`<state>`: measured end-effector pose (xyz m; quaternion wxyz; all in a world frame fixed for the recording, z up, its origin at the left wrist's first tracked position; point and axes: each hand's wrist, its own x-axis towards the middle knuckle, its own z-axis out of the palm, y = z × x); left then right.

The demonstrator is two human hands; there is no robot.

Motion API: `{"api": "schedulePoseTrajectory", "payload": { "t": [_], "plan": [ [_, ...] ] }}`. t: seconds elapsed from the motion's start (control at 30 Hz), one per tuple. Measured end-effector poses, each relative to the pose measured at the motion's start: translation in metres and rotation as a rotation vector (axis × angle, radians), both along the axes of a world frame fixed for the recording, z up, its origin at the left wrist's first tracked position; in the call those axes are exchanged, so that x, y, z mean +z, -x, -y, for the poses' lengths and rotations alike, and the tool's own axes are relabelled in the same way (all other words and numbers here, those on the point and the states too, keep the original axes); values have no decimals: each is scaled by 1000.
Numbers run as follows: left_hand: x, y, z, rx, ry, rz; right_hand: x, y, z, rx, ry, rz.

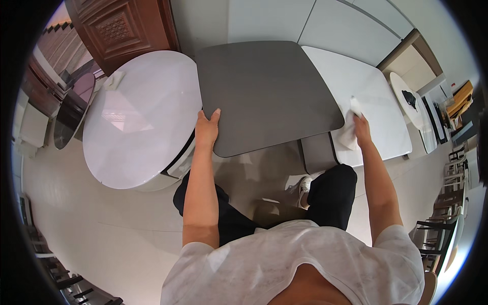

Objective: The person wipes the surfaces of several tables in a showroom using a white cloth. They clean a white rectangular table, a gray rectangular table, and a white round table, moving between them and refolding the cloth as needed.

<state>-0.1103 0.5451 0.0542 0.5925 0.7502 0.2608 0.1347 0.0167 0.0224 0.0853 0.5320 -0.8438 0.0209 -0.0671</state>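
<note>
Before me lies a dark grey tabletop (267, 87) with rounded corners. At its left edge is my left hand (207, 127), with the thumb on the upper face and part of the fingers hidden. My right hand (361, 129) grips a crumpled white cloth (347, 135), which rests on a glossy white tabletop (381, 131) to the right. The grey top overlaps the near-left part of that white one. A narrower grey panel (318, 154) shows below the grey top's front right edge.
A round glossy white table (148, 95) stands close on the left, with another white cloth (114, 81) at its far edge. Behind it is a carved brown wooden door (118, 30). White panels (267, 21) line the back. Chairs (455, 167) stand far right.
</note>
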Motion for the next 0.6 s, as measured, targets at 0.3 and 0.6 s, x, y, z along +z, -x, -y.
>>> {"api": "schedulePoseTrajectory", "payload": {
  "t": [0.3, 0.6],
  "plan": [
    [7, 2, -3, -16, 20, -3, -33, -58, -53, -33, 751, -75],
    [12, -33, -28, -197, 84, -26, -41, -3, -38, -144, 727, -37]
  ]
}}
